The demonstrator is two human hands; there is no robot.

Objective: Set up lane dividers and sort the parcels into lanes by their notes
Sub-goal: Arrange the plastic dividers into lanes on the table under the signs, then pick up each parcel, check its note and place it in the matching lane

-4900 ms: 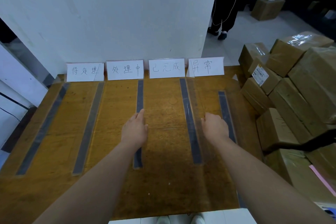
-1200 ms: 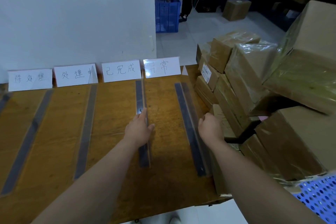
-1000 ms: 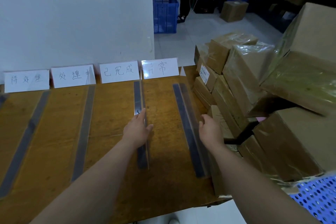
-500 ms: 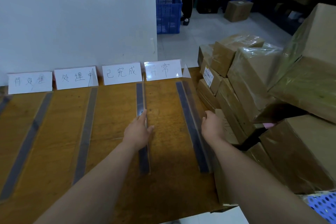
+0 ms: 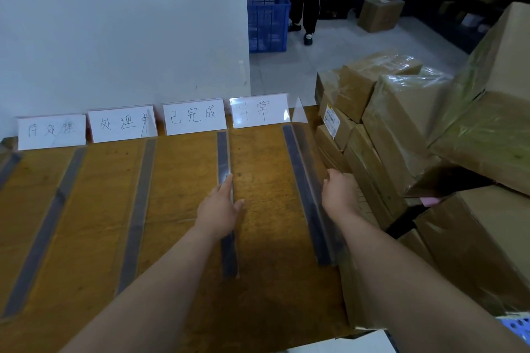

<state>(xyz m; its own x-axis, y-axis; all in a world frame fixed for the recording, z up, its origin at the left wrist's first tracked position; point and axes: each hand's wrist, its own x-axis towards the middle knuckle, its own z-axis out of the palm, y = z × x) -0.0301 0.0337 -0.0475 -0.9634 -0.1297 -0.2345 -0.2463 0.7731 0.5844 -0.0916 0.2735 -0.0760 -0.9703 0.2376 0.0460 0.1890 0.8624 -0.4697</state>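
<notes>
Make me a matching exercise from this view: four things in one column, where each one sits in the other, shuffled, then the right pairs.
Things
1. left hand
2. right hand
3. blue crate
4. label cards

Places
A. on the floor beyond the white wall
B. standing in a row along the table's far edge
C. on the lane divider nearest the stacked parcels
D. on the divider strip below the third card

Pairs: 1-D, 2-C, 3-A, 4-B
</notes>
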